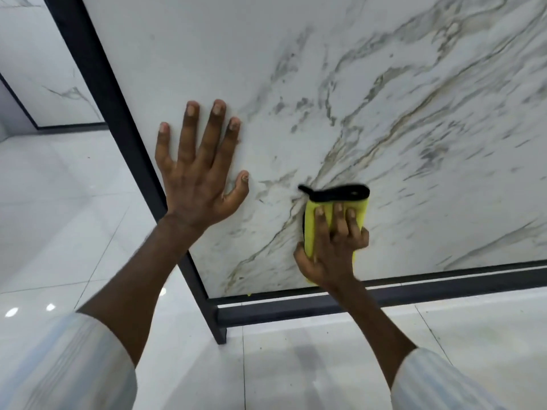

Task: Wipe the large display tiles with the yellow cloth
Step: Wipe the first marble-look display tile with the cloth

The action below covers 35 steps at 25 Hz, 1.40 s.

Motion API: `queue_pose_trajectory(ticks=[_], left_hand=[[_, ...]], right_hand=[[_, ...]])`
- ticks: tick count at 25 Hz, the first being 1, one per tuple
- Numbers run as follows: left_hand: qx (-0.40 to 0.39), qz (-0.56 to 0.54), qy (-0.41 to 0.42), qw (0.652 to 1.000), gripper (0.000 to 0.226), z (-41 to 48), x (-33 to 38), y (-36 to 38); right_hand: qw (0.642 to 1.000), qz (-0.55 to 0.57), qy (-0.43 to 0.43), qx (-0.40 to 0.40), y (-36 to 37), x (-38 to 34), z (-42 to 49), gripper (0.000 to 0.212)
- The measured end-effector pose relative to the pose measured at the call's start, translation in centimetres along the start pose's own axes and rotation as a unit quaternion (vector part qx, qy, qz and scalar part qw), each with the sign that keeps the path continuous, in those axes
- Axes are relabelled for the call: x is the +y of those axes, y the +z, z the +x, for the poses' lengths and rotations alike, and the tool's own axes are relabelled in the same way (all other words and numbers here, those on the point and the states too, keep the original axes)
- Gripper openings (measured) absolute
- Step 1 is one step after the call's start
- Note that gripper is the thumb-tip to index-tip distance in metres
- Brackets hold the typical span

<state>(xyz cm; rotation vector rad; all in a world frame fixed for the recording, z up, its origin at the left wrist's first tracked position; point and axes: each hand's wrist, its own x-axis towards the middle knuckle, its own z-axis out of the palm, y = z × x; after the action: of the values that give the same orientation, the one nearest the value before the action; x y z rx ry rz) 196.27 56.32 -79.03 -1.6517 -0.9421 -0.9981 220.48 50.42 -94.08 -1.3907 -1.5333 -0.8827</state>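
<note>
Sleeves (65,365) low | left hand (198,176) splayed flat on tile (384,99), bracing | right hand (334,247) grips yellow cloth (313,223) near bottom frame (444,288) | most tile lies up-right of it

The left hand (198,173) lies spread flat; the right hand (334,247) curls, gripping.

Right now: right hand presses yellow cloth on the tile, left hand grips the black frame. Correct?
No. Head view: left hand lies flat on the tile, fingers spread, beside the black frame, not gripping it. Right hand does press the yellow cloth on the tile.
</note>
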Motion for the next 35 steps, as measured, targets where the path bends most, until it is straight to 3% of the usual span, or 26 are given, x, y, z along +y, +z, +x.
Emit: queue_pose_trajectory(ticks=[4,6,8,10,14,16,18,22,26,30,32,35], left_hand=[[-0.013,0.015,-0.008,1.0,0.073,0.2,-0.1,-0.4],[-0.024,0.017,-0.009,1.0,0.072,0.6,-0.1,-0.4],[-0.039,0.012,-0.007,0.999,0.072,0.8,0.0,-0.7],[-0.074,-0.031,0.03,0.996,0.073,-0.7,-0.2,-1.3],[-0.146,-0.058,0.096,0.983,0.085,-8.9,-1.3,-2.4],[-0.135,-0.035,0.107,0.984,0.086,-11.1,-1.7,-1.4],[-0.111,-0.048,0.099,0.988,0.084,-11.2,-1.5,-0.7],[-0.088,-0.085,0.091,0.988,0.079,-11.2,-0.8,-0.5],[-0.079,-0.076,0.088,0.99,0.077,-11.1,-0.7,-0.3],[-0.051,-0.043,0.092,0.993,0.076,-11.6,-0.8,0.2],[-0.049,-0.025,0.104,0.993,0.077,-11.6,-0.8,0.4],[-0.058,-0.025,0.097,0.993,0.081,-11.3,-1.2,-0.1]], right_hand=[[0.993,0.046,0.063,0.084,-1.0,-2.0,7.7,0.084],[0.992,0.035,0.051,0.111,0.4,-2.0,6.1,0.083],[0.996,0.009,-0.012,0.082,3.2,-0.9,-0.5,0.091],[0.998,-0.045,-0.05,0.005,5.1,-0.4,-8.9,0.096],[0.997,-0.019,0.005,-0.077,5.8,-1.2,-14.5,0.073],[0.997,-0.001,-0.006,-0.073,4.5,-1.2,-11.6,0.077],[0.999,0.027,-0.017,-0.015,2.8,-1.5,-5.9,0.089],[0.996,0.046,0.045,0.065,0.1,-5.3,4.8,0.089],[0.999,-0.016,0.027,0.019,3.7,-6.8,-3.3,0.074],[0.994,-0.051,-0.01,-0.091,6.1,-5.8,-15.1,0.083],[0.997,-0.018,-0.011,-0.071,5.8,-5.8,-14.2,0.083],[0.998,0.061,0.012,0.001,3.1,-6.5,-4.8,0.084]])
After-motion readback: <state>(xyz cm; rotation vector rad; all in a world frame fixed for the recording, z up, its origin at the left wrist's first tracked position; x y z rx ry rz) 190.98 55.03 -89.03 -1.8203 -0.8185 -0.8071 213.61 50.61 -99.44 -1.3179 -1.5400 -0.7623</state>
